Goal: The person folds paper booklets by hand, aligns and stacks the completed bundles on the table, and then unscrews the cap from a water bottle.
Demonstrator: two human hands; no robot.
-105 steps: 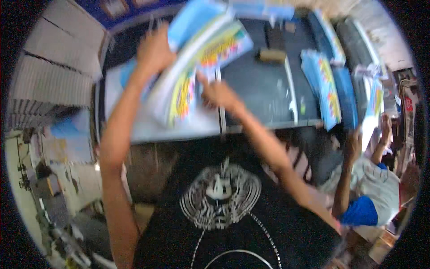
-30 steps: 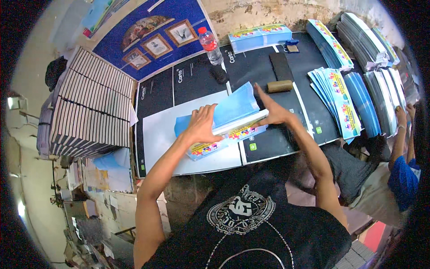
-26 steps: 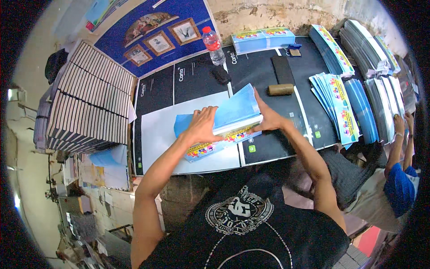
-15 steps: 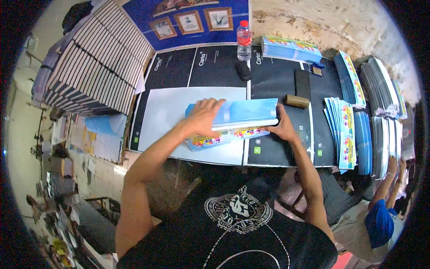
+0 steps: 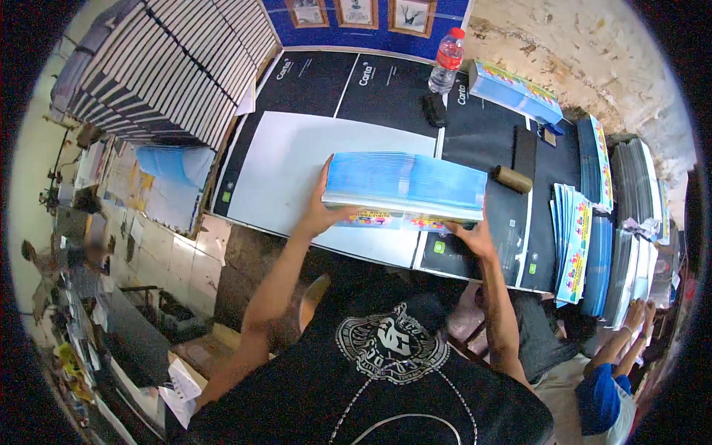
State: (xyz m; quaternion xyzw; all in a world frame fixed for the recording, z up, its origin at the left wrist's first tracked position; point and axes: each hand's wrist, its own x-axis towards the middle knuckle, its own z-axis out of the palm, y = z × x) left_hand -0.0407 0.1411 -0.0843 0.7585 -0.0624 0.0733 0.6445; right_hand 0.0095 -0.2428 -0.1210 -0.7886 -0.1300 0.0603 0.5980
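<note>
**Stack's been squared up and set down on the white sheet**

Compared with a few seconds back, when the colourful covers were fanned up in the air over the table, the blue stack of booklets [image 5: 404,182] now sits gathered into one neat block on the white sheet [image 5: 297,167] — edges lined up, no loose pages sticking out apart from a strip of bright cover showing along the near edge. Over the last second it has also shifted a bit and turned more level, lying flat instead of tilted.

Left hand [image 5: 320,215] is clamped on the stack's left end, thumb on the top edge. Right hand [image 5: 473,239] grips the near right corner, fingers curled under it. So both hands are holding the block, not letting go.

My read: the jogging part looks done and the pile is ready to go wherever the finished ones go.

Around it — a brown roll [image 5: 513,179] just right of the stack, a water bottle [image 5: 447,61] at the back, a fan of printed covers [image 5: 572,241] further right, and tall dark stacks [image 5: 174,63] at the far left. Another person's hands [image 5: 636,319] work at the lower right, well apart.
</note>
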